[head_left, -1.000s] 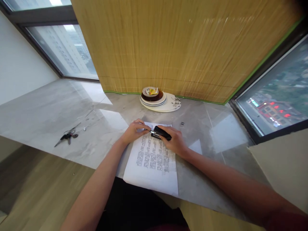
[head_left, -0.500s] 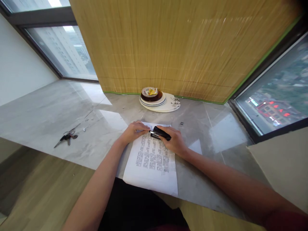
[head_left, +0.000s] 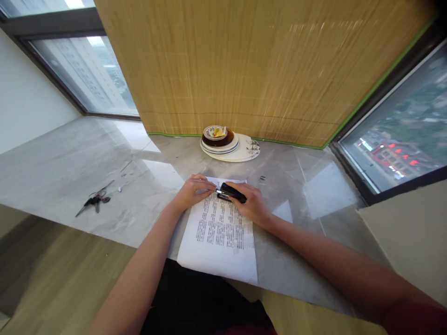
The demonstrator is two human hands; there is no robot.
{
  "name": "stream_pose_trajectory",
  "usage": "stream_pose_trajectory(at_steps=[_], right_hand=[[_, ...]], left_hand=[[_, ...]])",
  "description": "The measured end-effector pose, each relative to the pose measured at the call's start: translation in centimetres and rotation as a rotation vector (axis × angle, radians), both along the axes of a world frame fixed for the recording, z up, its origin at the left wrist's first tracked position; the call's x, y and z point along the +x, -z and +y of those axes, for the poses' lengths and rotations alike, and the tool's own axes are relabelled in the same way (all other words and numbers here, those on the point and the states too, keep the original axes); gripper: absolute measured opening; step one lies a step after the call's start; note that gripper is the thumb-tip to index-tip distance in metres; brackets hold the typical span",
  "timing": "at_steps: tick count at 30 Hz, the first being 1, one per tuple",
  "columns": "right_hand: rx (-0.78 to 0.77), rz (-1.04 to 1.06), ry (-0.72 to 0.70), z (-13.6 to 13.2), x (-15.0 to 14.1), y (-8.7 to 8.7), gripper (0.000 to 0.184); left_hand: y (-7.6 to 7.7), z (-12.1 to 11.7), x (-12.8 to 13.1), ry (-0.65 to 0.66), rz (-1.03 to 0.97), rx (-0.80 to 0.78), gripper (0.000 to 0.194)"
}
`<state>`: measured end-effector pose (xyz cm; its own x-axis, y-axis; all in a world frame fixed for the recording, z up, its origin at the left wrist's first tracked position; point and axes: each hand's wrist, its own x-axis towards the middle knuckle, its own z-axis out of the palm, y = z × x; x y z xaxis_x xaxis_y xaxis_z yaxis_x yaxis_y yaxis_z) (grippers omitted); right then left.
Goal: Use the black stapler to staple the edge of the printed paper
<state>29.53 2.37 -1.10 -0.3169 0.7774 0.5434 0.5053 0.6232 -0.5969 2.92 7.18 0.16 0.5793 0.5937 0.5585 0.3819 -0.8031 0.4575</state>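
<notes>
My right hand [head_left: 252,204] is wrapped around a black stapler [head_left: 233,190], which lies over the upper part of a printed sheet of paper [head_left: 218,253]. A silvery metal part shows at the stapler's left end. There the fingertips of my left hand [head_left: 194,191] meet in a pinch, close against that end. Whatever sits between them is too small to make out. Beneath both hands the paper lies on the grey marble-look counter, its lower edge reaching the counter's front edge.
A stack of plates [head_left: 220,148] with a small yellow packet on top stands by the bamboo blind [head_left: 230,70]. Two small dark strips [head_left: 262,177] lie right of the paper. A bunch of keys [head_left: 95,200] rests on the counter [head_left: 45,172] at left, with small bits nearby.
The whole view has shifted slightly. Both hands keep nearly the same pose at the stapler, and the paper stays in place.
</notes>
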Motion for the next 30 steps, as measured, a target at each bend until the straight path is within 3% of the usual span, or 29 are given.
stream_pose_trajectory(at_steps=[6,11,14,17,21,25,30], right_hand=[[-0.019,0.017,-0.001,-0.1,-0.1,-0.4,0.052],[-0.028,0.153,-0.007,-0.1,0.6,-0.9,0.045],[-0.032,0.209,-0.108,-0.1,0.7,-1.4,0.042],[-0.005,0.179,-0.252,-0.5,0.2,-1.7,0.042],[0.053,0.111,-0.312,-1.3,-0.8,-1.9,0.042],[-0.022,0.091,-0.238,-2.4,0.0,-3.0,0.040],[-0.083,0.012,-0.057,-5.3,5.5,-5.2,0.037]], left_hand=[[0.0,0.5,-0.6,0.034,-0.016,-0.050,0.011],[-0.6,0.2,-1.4,0.029,-0.128,-0.177,0.012],[-1.2,-0.5,-0.7,0.037,-0.169,-0.266,0.017],[-1.5,-1.1,0.7,0.057,-0.116,-0.346,0.042],[-1.2,-1.2,1.7,0.163,-0.042,-0.360,0.033],[-0.8,-0.8,1.6,0.190,-0.033,-0.302,0.035],[-0.1,-0.8,1.6,0.196,0.233,-0.202,0.045]])
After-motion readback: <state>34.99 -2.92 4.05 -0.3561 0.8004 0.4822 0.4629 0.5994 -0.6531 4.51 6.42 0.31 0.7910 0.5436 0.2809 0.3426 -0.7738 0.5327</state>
